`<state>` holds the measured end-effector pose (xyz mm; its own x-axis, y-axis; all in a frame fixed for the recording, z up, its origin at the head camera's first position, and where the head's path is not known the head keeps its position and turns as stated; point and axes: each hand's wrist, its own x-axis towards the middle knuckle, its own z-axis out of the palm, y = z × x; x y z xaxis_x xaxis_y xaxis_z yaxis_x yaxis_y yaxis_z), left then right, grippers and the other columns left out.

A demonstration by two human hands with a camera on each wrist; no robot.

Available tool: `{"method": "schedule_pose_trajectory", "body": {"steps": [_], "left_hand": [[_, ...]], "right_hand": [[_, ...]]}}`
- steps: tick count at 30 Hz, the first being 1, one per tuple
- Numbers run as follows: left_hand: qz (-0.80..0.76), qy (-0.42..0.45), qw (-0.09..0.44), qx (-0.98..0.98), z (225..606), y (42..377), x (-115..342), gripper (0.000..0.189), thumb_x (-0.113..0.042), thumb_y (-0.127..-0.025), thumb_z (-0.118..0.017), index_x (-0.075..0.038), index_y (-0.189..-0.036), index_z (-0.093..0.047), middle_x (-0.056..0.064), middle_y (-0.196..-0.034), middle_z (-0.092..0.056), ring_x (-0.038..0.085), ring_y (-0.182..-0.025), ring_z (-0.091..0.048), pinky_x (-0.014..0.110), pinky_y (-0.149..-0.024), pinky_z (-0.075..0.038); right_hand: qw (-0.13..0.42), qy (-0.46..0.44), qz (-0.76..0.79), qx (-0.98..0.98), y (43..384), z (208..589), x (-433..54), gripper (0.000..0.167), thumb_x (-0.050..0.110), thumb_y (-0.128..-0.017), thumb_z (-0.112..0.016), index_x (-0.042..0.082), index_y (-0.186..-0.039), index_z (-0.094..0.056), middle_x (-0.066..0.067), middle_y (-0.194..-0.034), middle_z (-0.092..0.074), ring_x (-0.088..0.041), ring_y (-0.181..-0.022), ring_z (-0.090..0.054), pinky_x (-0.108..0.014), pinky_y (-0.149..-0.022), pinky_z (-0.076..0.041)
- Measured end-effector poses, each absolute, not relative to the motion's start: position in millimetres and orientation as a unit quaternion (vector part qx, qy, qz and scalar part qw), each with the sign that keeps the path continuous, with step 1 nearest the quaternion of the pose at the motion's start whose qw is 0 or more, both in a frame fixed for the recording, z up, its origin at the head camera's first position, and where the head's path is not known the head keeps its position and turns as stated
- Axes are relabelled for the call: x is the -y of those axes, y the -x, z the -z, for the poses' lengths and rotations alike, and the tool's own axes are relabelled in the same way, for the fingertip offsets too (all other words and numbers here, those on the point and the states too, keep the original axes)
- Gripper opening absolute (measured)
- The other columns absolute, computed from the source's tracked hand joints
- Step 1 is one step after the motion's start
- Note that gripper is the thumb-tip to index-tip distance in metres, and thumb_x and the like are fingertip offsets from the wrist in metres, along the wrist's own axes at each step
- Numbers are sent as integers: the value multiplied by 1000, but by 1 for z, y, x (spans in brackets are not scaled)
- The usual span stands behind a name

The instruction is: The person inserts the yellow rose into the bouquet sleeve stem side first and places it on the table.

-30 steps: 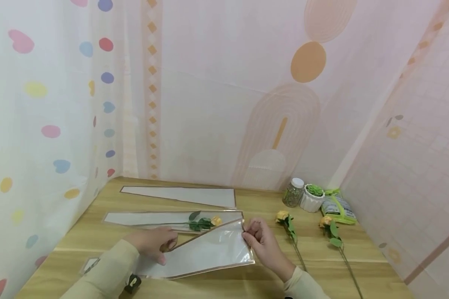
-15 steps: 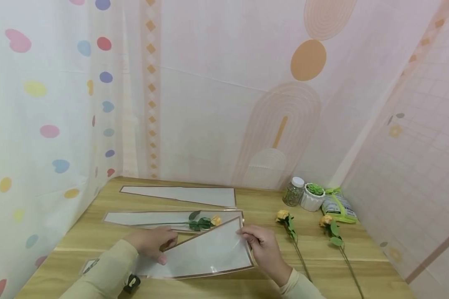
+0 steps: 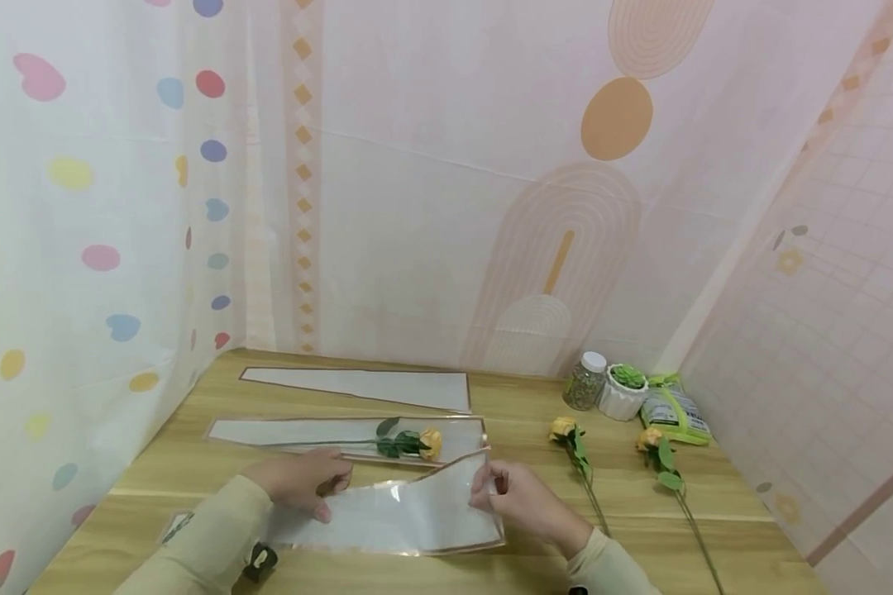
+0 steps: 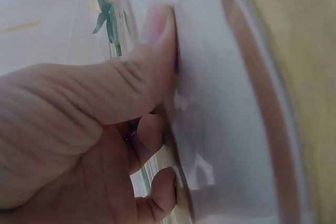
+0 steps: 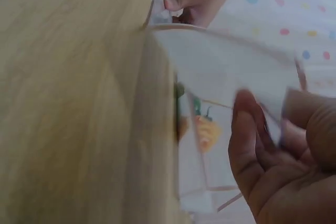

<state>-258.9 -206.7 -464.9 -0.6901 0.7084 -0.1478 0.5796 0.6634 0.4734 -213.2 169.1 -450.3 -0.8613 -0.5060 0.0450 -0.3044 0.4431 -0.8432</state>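
Note:
A tapered white flower sleeve (image 3: 409,516) with a brown border lies slanted at the front of the table. My left hand (image 3: 301,483) holds its narrower part, thumb on the top face and fingertips at the edge in the left wrist view. At the wide end, my right hand (image 3: 524,500) pinches the sleeve, which is bowed and raised there. Just behind is a second sleeve (image 3: 290,432) with a yellow artificial rose (image 3: 432,444) lying along it. Under my left forearm, part of the front sleeve's narrow end is hidden.
Another flat sleeve (image 3: 387,386) lies at the back. Two yellow roses, one nearer (image 3: 563,428) and one farther right (image 3: 649,440), lie on the table (image 3: 521,405). A jar (image 3: 584,385), a potted succulent (image 3: 623,397) and a green-edged packet (image 3: 673,413) stand back right.
My right hand has shifted down along the sleeve's wide end. The sleeve, flatter before, now buckles with its upper edge dipping. My left hand stays in place.

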Motion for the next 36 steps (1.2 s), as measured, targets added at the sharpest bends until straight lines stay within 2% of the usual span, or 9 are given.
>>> {"method": "schedule_pose_trajectory", "body": {"steps": [5,8,13,17,20,24,27,30,36], "left_hand": [[-238,-407,144,-870,479,276,221,36,-33,-81,-79,-20,-80,-45,-11,-79,-41,5,-71,-39,28,-60,-34],[-263,-414,155,-857,473,277,226,33,-32,-88,-74,-18,-83,-45,-12,-75,-38,4,-68,-38,27,-58,-32],[-289,-354,171,-873,452,267,224,21,-25,-95,-70,-19,-89,-50,-12,-70,-37,4,-63,-37,25,-60,-32],[-281,-359,134,-880,450,269,228,11,-24,-98,-66,-20,-97,-57,-13,-80,-51,4,-72,-47,28,-68,-40],[-276,-351,118,-887,449,269,230,11,-28,-100,-64,-18,-103,-59,-9,-95,-61,10,-88,-56,36,-77,-46],[-268,-312,87,-907,446,263,227,54,-42,-88,-76,-12,-128,-56,9,-118,-65,29,-110,-61,56,-94,-46],[-229,-302,12,-925,442,254,213,108,-53,-62,-89,-9,-148,-41,20,-137,-56,41,-125,-53,70,-98,-37],[-174,-331,-69,-925,439,244,188,136,-59,-42,-90,-8,-154,-32,23,-147,-45,43,-133,-45,74,-97,-34],[-127,-381,-111,-909,446,229,145,142,-61,-48,-88,-7,-159,-18,22,-149,-43,36,-134,-45,65,-95,-42]], "right_hand": [[133,224,498,-827,216,458,-174,13,3,-97,-63,3,-105,-72,5,-70,-49,-6,-58,-41,-20,-55,-38],[132,214,508,-824,218,460,-175,20,4,-98,-59,4,-109,-75,-1,-76,-62,-8,-64,-50,-22,-60,-42],[85,224,495,-835,222,463,-172,20,16,-91,-74,7,-109,-73,-6,-120,-70,-29,-119,-59,-50,-104,-42],[97,237,504,-825,224,464,-171,55,23,-82,-83,9,-132,-64,-8,-142,-59,-36,-140,-43,-63,-115,-22],[127,237,538,-799,226,466,-172,78,28,-79,-83,11,-148,-52,-12,-154,-46,-37,-138,-41,-60,-115,-22],[146,235,572,-772,228,469,-172,88,35,-78,-81,9,-154,-43,-17,-159,-37,-36,-137,-40,-57,-116,-22],[144,234,578,-768,228,470,-170,89,32,-79,-81,5,-154,-41,-18,-160,-35,-38,-145,-30,-59,-118,-15],[146,225,587,-764,227,470,-167,84,22,-81,-82,3,-153,-42,-17,-160,-35,-40,-149,-24,-60,-118,-15],[131,230,579,-771,224,464,-160,82,17,-83,-80,9,-154,-41,-15,-162,-31,-44,-150,-16,-69,-115,-9]]}}
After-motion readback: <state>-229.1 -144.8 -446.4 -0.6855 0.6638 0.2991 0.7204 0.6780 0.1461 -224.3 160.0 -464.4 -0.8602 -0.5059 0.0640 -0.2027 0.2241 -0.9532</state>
